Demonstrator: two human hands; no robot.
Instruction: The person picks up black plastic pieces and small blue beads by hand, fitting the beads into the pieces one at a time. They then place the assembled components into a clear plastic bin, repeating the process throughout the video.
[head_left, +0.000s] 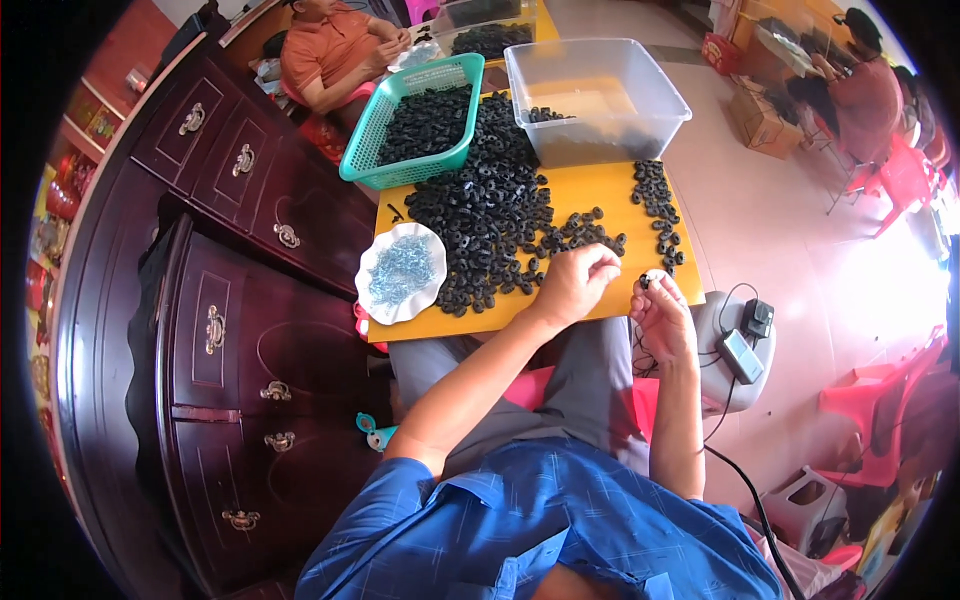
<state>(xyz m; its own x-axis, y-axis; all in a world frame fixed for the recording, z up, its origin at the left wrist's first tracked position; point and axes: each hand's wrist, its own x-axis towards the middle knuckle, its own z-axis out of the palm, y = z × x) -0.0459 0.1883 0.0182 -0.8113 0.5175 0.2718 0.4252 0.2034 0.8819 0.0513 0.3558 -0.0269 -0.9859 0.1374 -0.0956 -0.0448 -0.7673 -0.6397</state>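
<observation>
Apparently mid-handling, the right hand (pixel 664 316) pinches a black piece (pixel 645 281); the nearby left hand (pixel 573 285), bunched, contents unclear, should align.

home-like workroom | dark wooden drawer cabinet (pixel 260 345) | yellow table (pixel 590 190) | heaped black parts (pixel 485 210)

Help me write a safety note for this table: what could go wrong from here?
The small black piece in the right hand could slip, as only the fingertips seem to hold it. The white dish of thin bluish pieces sits at the near left corner of the yellow table; a bump might spill it. Black pieces along the right edge could get brushed off.
</observation>
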